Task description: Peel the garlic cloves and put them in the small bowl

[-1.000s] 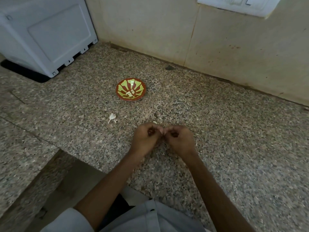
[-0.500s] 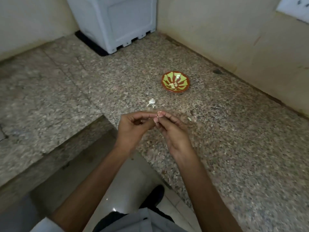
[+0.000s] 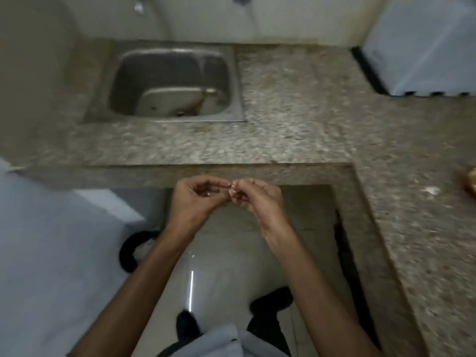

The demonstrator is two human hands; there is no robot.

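Observation:
My left hand (image 3: pixel 195 199) and my right hand (image 3: pixel 257 199) meet fingertip to fingertip in front of the counter's edge, over the floor. Between their fingertips they pinch a small pale garlic clove (image 3: pixel 233 190), mostly hidden by the fingers. The small bowl (image 3: pixel 470 182), orange-rimmed with yellow-green inside, shows only as a sliver at the far right edge of the frame on the granite counter (image 3: pixel 296 104). A white bit of garlic skin (image 3: pixel 432 189) lies on the counter just left of the bowl. The whole view is motion-blurred.
A steel sink (image 3: pixel 170 83) is set into the counter ahead on the left. A white appliance (image 3: pixel 425 45) stands at the back right corner. The counter wraps in an L round to the right. Glossy floor and dark footwear (image 3: pixel 270 302) lie below my arms.
The view has swung left: the bowl went from centre to the far right edge and the sink came into view. My hands, still pinching the clove, have left the counter and hang over the floor.

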